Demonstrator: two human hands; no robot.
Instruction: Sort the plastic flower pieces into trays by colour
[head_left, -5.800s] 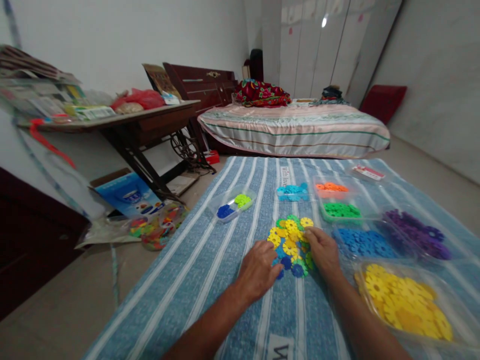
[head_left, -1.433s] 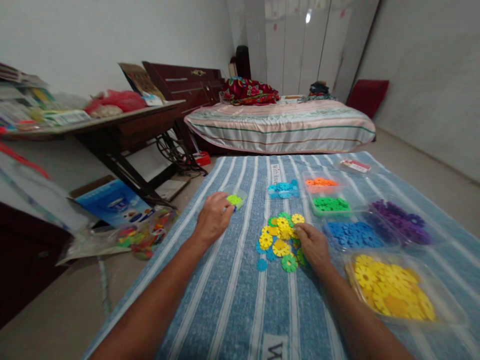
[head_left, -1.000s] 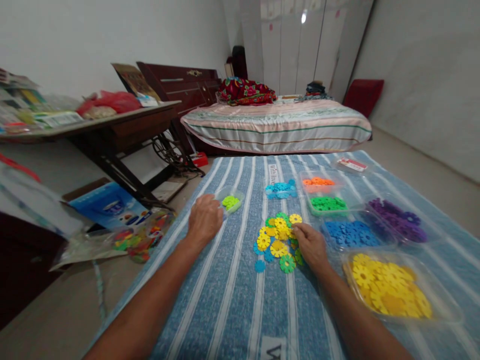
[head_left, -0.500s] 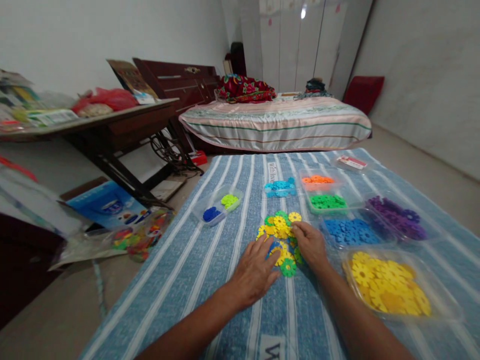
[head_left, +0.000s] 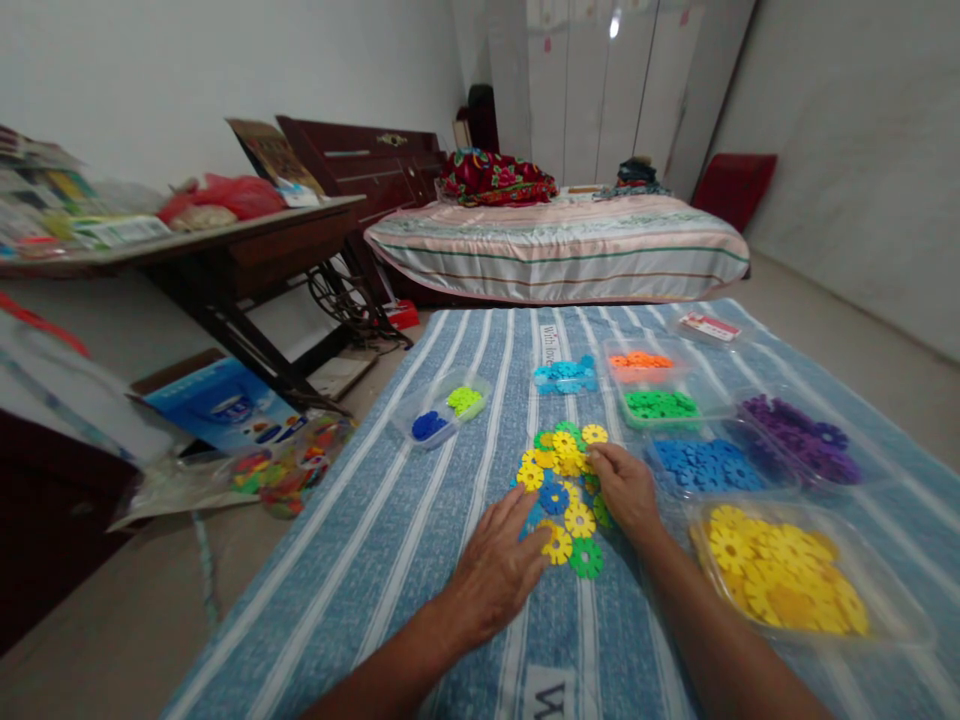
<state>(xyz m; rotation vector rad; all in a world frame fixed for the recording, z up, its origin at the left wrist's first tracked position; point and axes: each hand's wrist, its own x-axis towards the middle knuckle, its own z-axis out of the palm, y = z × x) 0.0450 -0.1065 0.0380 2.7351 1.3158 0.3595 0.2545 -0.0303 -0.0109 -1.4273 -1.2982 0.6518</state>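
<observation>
A loose pile of flower-shaped plastic discs, yellow, green and blue, lies on a blue striped cloth. My left hand rests flat at the pile's near left edge, fingers stretched out and touching the discs. My right hand sits on the pile's right side, fingers curled down onto the discs; what they grip, if anything, is hidden. A small clear tray with dark blue and lime discs stands to the far left of the pile.
Clear trays of sorted discs stand right of the pile: yellow, blue, purple, green, orange. Cyan discs lie loose. A bag of mixed discs, a table and a bed lie beyond.
My left hand came back from the small tray on the left to the pile's near edge. Several discs at the pile's front have shifted toward me. My right hand stayed put.
</observation>
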